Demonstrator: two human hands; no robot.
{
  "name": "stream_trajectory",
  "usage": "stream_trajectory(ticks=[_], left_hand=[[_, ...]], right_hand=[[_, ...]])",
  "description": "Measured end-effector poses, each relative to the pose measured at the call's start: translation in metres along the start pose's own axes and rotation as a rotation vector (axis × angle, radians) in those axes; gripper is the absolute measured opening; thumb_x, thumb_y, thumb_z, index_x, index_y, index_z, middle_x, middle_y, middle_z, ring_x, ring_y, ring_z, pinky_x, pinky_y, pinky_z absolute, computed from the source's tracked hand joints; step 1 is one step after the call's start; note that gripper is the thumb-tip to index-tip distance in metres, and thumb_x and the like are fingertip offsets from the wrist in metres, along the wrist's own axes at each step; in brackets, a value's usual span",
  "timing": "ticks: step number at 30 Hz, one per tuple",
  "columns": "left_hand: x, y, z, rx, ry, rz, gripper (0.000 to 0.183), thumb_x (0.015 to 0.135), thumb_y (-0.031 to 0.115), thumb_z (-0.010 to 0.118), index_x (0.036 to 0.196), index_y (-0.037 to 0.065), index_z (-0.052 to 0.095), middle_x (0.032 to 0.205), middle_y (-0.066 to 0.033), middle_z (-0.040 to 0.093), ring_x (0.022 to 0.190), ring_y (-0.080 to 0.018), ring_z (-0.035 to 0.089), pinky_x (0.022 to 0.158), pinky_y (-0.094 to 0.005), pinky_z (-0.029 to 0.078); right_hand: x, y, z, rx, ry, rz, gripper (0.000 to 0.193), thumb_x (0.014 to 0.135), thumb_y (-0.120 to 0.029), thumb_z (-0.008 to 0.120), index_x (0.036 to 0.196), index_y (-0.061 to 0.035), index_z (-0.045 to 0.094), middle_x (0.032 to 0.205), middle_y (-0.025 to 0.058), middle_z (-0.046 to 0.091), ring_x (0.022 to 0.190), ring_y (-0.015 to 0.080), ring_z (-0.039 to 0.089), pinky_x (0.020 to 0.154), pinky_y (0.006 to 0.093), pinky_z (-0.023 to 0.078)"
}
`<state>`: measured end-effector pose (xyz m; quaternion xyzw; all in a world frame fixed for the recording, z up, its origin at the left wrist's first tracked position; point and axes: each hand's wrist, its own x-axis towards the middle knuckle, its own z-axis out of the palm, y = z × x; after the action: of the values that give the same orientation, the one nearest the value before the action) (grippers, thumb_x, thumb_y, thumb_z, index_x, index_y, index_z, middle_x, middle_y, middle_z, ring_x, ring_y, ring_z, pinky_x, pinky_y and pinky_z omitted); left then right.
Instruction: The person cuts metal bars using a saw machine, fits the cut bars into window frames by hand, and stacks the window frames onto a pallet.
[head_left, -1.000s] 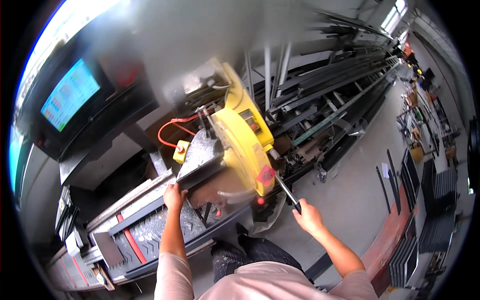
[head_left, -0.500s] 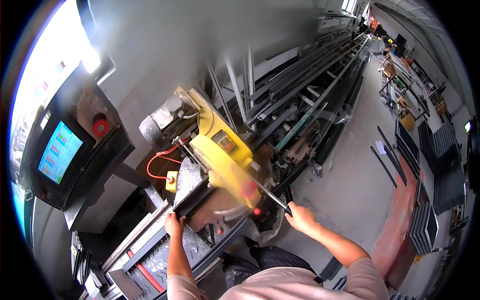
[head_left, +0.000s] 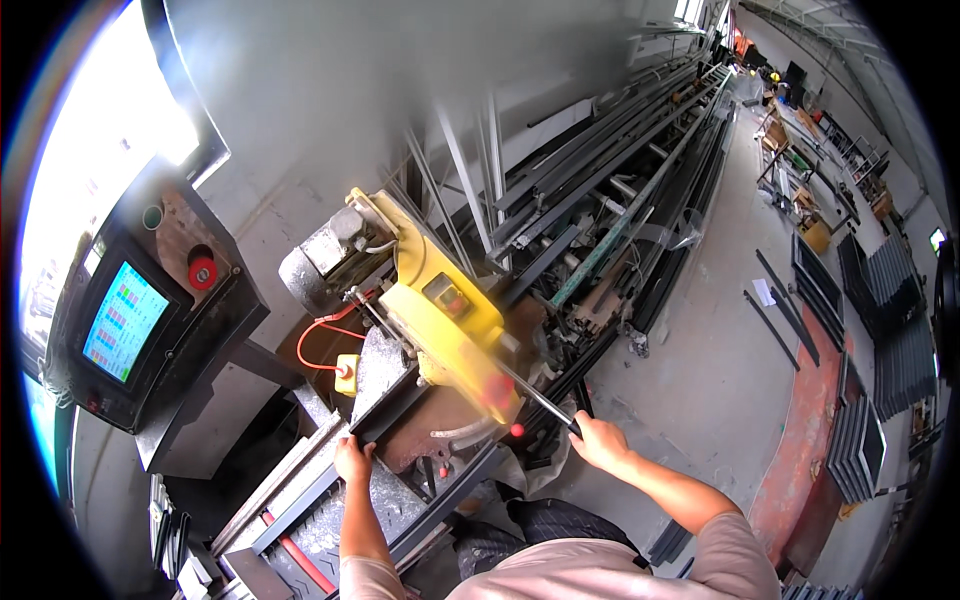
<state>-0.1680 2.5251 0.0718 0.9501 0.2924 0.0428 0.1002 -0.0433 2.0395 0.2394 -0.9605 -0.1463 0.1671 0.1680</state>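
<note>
A yellow cut-off saw (head_left: 450, 310) with a grey motor (head_left: 325, 255) stands in front of me, its head tilted over the work bed. My right hand (head_left: 598, 441) is closed around the black grip at the end of the saw's metal lever (head_left: 545, 400). To the left, my left hand (head_left: 352, 460) grips a long dark metal profile (head_left: 305, 508) that lies along the bed, close to the saw head. The profile's far part (head_left: 385, 400) runs toward the yellow guard. The blade is hidden by the guard.
At left stands a control panel (head_left: 125, 320) with a lit screen and a red knob (head_left: 202, 270). A yellow box (head_left: 346, 373) on a red cable sits behind the bed. Long metal bars (head_left: 600, 180) are stacked along the wall; dark frames (head_left: 855, 450) lie at right.
The view has tilted slightly, shifting the panel and bench a little. Both hands keep their holds on the lever and the profile, and the saw head looks about the same.
</note>
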Motion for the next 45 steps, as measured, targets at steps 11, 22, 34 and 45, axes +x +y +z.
stream_trajectory(ticks=[11,22,34,45], left_hand=[[0.002,0.005,-0.001,-0.013,-0.020,0.000,0.038,0.074,0.031,0.078,0.091,0.002,0.061,0.093,-0.0178,0.061,0.091,-0.0376,0.060,0.079,-0.0450,0.049],[0.003,0.008,-0.006,-0.006,-0.036,-0.065,0.043,0.072,0.039,0.079,0.093,0.005,0.062,0.094,-0.0153,0.061,0.089,-0.0361,0.061,0.077,-0.0458,0.050],[-0.016,-0.030,-0.016,0.069,-0.104,-0.015,0.043,0.068,0.033,0.082,0.099,0.011,0.062,0.096,-0.0117,0.063,0.097,-0.0318,0.061,0.082,-0.0435,0.051],[-0.095,-0.040,-0.088,0.026,-0.430,0.195,0.019,0.081,0.019,0.065,0.095,0.006,0.060,0.095,-0.0181,0.059,0.096,-0.0371,0.060,0.082,-0.0470,0.050]], right_hand=[[0.003,0.011,0.018,-0.007,0.041,-0.046,0.027,0.087,-0.023,0.064,0.101,-0.0042,0.050,0.070,0.0189,0.063,0.066,0.0400,0.064,0.058,0.0509,0.049],[-0.003,-0.043,-0.091,0.029,-0.114,-0.105,0.041,0.084,-0.029,0.070,0.109,-0.0001,0.054,0.086,0.0228,0.065,0.081,0.0430,0.064,0.069,0.0505,0.051],[0.084,-0.266,-0.321,-0.118,-0.038,-0.522,0.036,0.086,-0.032,0.066,0.077,0.0020,0.066,0.056,0.0083,0.054,0.048,0.0151,0.054,0.047,0.0308,0.043],[0.084,-0.259,-0.305,0.032,0.013,-0.421,0.032,0.089,-0.031,0.064,0.083,0.0006,0.065,0.060,-0.0003,0.053,0.047,0.0070,0.049,0.042,0.0224,0.040]])
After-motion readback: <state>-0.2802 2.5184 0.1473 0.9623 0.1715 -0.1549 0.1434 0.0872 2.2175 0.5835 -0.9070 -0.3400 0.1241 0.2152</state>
